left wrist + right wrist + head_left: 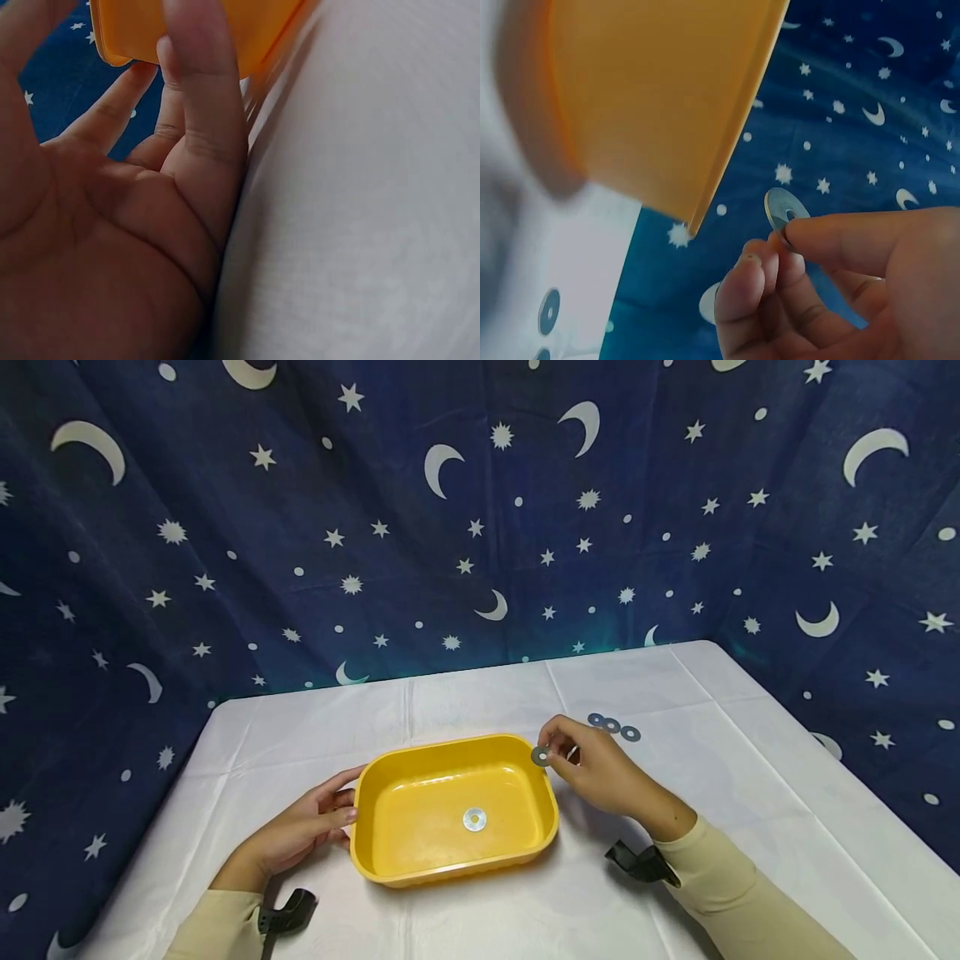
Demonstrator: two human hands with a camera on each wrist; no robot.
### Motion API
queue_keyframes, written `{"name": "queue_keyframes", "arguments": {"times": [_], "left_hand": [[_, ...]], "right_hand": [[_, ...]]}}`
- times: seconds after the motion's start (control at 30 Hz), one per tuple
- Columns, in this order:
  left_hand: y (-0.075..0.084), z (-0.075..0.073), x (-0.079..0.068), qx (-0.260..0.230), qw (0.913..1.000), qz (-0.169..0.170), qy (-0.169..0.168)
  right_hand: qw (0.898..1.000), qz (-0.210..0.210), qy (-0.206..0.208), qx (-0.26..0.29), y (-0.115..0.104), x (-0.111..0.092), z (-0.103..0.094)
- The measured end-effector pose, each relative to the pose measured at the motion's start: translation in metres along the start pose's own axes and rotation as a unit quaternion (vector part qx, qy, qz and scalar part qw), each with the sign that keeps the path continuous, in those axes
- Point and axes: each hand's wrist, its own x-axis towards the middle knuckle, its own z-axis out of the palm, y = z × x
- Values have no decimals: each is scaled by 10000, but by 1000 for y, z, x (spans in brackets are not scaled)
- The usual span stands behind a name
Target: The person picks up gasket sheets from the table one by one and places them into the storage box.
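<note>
A yellow plastic tub (453, 868) sits on the table with one flat metal washer (474, 819) lying on its floor. At the tub's left end, my left hand (311, 827) rests its extended fingers against the outer wall; in the left wrist view, the fingertips meet the orange-looking wall (262, 30). My right hand (600, 768) pinches another washer (540, 756) between thumb and fingertips, level with the tub's right back corner. The right wrist view has this held washer (784, 210) tilted on edge, apart from the tub's rim (735, 127).
Three more washers (611, 725) lie in a row on the white tablecloth (720, 777), behind the right hand. A dark blue curtain (525, 535) with moons and stars hangs beyond the table. Black straps (288, 914) sit at both wrists.
</note>
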Motion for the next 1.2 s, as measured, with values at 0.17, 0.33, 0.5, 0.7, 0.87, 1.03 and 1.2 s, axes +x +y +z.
{"name": "queue_keyframes", "arguments": {"times": [0.17,0.33,0.5,0.7,0.87,1.03,1.2], "left_hand": [[-3,-1,2,-9,9998,56,-211],[-4,-1,2,-23,9998,22,-194],[-3,-1,1,46,9999,-41,-98],[-2,-1,1,94,9998,-158,-14],[-3,-1,2,71,9999,-115,-28],[-4,-1,1,49,9999,-148,-51],[-2,-1,0,68,9999,-102,-58]], "right_hand": [[9998,49,-135,103,-9,-3,7],[9990,80,-323,300,-20,-1,17],[9974,23,-566,449,-28,2,30],[9956,-164,-750,535,-34,7,43],[9941,-244,-875,597,-39,10,53],[9915,-286,-1122,596,-41,12,66],[9890,-310,-1344,534,-43,15,80]]}}
